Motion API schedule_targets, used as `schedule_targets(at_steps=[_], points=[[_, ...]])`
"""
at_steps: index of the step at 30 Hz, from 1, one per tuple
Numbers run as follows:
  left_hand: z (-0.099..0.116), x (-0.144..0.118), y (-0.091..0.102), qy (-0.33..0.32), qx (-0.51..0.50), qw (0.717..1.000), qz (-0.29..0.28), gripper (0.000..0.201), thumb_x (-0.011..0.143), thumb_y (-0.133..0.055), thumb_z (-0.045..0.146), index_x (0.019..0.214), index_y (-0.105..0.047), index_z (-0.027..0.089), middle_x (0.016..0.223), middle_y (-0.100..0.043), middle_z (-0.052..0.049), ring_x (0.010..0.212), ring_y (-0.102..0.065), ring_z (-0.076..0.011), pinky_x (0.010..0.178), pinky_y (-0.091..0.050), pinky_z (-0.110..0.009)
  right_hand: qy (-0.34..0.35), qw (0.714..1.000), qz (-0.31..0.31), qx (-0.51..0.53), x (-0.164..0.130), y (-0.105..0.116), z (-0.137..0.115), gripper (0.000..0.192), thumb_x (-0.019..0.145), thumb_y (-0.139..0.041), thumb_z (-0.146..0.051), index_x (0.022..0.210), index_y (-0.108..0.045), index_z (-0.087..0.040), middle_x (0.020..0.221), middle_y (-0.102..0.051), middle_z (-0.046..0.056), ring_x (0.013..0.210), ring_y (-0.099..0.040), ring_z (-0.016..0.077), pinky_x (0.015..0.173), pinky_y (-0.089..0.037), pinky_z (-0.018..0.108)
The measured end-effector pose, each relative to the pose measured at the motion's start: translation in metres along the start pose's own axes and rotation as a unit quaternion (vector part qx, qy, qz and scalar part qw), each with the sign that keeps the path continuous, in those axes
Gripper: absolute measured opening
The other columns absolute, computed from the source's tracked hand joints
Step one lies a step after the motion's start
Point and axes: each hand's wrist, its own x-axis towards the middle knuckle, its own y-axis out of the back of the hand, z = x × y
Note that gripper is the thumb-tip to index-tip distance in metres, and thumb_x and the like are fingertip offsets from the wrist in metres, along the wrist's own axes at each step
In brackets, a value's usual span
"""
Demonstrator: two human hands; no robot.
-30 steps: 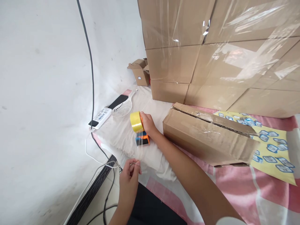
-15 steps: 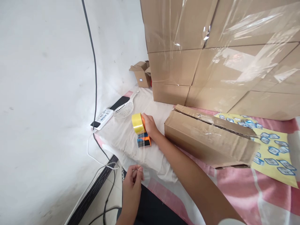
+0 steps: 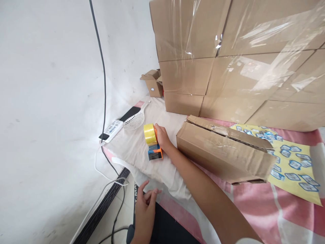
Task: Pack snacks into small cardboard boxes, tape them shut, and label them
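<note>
My right hand (image 3: pixel 163 137) grips an orange and blue tape dispenser (image 3: pixel 155 152) by its orange handle. A roll of yellow tape (image 3: pixel 150 134) sits on it, facing left. The dispenser is over the pale cloth, left of a long brown cardboard box (image 3: pixel 220 149) with a gap along its top flaps. Closer to me, my left hand (image 3: pixel 146 202) is open, its fingers spread apart with nothing visible in them. It hovers by the cloth's near edge, above my dark-clothed leg.
A white slotted skimmer (image 3: pixel 135 120) and a black-and-white packaged item (image 3: pixel 114 130) lie by the wall. Behind stand a small open carton (image 3: pixel 154 84) and large plastic-wrapped boxes (image 3: pixel 188 78). A yellow sticker sheet (image 3: pixel 291 162) lies right. Cables (image 3: pixel 103 74) hang at left.
My left hand has gone from pinched fingers to spread ones and dropped slightly. My right hand still holds the tape dispenser in nearly the same place. The view has shifted a little.
</note>
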Motion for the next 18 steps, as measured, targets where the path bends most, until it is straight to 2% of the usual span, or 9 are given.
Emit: schedule_targets(at_steps=[2, 4, 6, 9, 11, 13, 14, 16, 18], points=[[-0.011, -0.007, 0.003, 0.008, 0.005, 1.0, 0.004, 0.069, 0.081, -0.065, 0.069, 0.133, -0.049, 0.027, 0.07, -0.071, 0.0, 0.043, -0.053, -0.0191, 0.043, -0.041, -0.032, -0.007, 1.0, -0.003, 0.012, 0.002, 0.002, -0.001, 0.044, 0.089, -0.051, -0.062, 0.071, -0.046, -0.022, 0.061, -0.047, -0.004, 0.055, -0.046, 0.0118, 0.054, -0.042, 0.024], [-0.008, -0.005, 0.013, -0.046, 0.018, 0.998, 0.032, 0.054, 0.081, -0.067, 0.065, 0.122, -0.055, 0.031, 0.062, -0.068, 0.001, 0.051, -0.062, -0.025, 0.049, -0.049, -0.037, -0.011, 1.0, -0.003, 0.02, 0.003, 0.004, -0.002, 0.046, 0.089, -0.049, -0.065, 0.073, -0.048, -0.022, 0.061, -0.049, -0.004, 0.055, -0.048, 0.0125, 0.054, -0.044, 0.025], [0.013, 0.014, 0.028, -0.136, 0.034, 0.986, 0.088, 0.041, 0.079, -0.07, 0.062, 0.105, -0.061, 0.032, 0.061, -0.065, -0.001, 0.062, -0.067, -0.0299, 0.059, -0.055, -0.044, -0.009, 1.0, -0.003, 0.025, 0.001, 0.004, -0.002, 0.046, 0.089, -0.047, -0.065, 0.074, -0.049, -0.022, 0.062, -0.05, -0.003, 0.055, -0.049, 0.0127, 0.055, -0.045, 0.025], [0.073, 0.071, 0.044, -0.215, 0.029, 0.964, 0.155, 0.044, 0.077, -0.071, 0.064, 0.102, -0.063, 0.028, 0.096, -0.072, -0.008, 0.095, -0.069, -0.0329, 0.084, -0.056, -0.05, 0.001, 1.0, -0.003, 0.018, -0.003, 0.003, -0.002, 0.045, 0.09, -0.047, -0.063, 0.074, -0.05, -0.021, 0.062, -0.051, -0.004, 0.057, -0.05, 0.0125, 0.056, -0.044, 0.024], [0.116, 0.116, 0.041, -0.257, 0.014, 0.957, 0.132, 0.053, 0.085, -0.065, 0.064, 0.12, -0.061, 0.026, 0.133, -0.064, -0.01, 0.129, -0.058, -0.0321, 0.105, -0.049, -0.048, 0.009, 1.0, 0.0, 0.007, -0.006, 0.002, -0.001, 0.046, 0.091, -0.048, -0.063, 0.072, -0.051, -0.021, 0.062, -0.051, -0.003, 0.058, -0.05, 0.0125, 0.056, -0.043, 0.024], [0.15, 0.157, 0.027, -0.274, -0.014, 0.957, 0.092, 0.061, 0.099, -0.034, 0.068, 0.135, -0.054, 0.023, 0.15, -0.053, -0.011, 0.143, -0.046, -0.0288, 0.113, -0.044, -0.046, 0.015, 1.0, 0.001, -0.008, -0.008, 0.001, -0.001, 0.049, 0.091, -0.051, -0.064, 0.07, -0.052, -0.02, 0.063, -0.053, -0.002, 0.06, -0.051, 0.0129, 0.057, -0.042, 0.024], [0.162, 0.174, 0.018, -0.272, -0.02, 0.961, 0.049, 0.068, 0.101, -0.021, 0.068, 0.135, -0.055, 0.021, 0.148, -0.055, -0.013, 0.142, -0.048, -0.029, 0.111, -0.046, -0.045, 0.018, 1.0, 0.001, -0.015, -0.008, 0.001, -0.001, 0.05, 0.091, -0.051, -0.065, 0.069, -0.053, -0.02, 0.063, -0.054, -0.002, 0.061, -0.052, 0.0133, 0.058, -0.043, 0.024], [0.173, 0.197, -0.002, -0.264, -0.02, 0.964, -0.039, 0.071, 0.099, -0.025, 0.071, 0.129, -0.062, 0.019, 0.134, -0.066, -0.014, 0.13, -0.059, -0.0301, 0.105, -0.051, -0.044, 0.022, 0.999, 0.0, -0.029, -0.009, 0.0, -0.001, 0.052, 0.092, -0.049, -0.067, 0.072, -0.057, -0.019, 0.065, -0.058, 0.0, 0.063, -0.055, 0.0144, 0.06, -0.044, 0.025], [0.173, 0.207, -0.016, -0.259, -0.018, 0.96, -0.109, 0.071, 0.097, -0.034, 0.074, 0.126, -0.066, 0.018, 0.122, -0.071, -0.014, 0.117, -0.067, -0.0297, 0.099, -0.054, -0.043, 0.018, 0.999, -0.005, -0.041, -0.009, 0.0, -0.002, 0.056, 0.094, -0.045, -0.068, 0.077, -0.061, -0.018, 0.068, -0.062, 0.002, 0.064, -0.058, 0.0157, 0.061, -0.045, 0.026]])
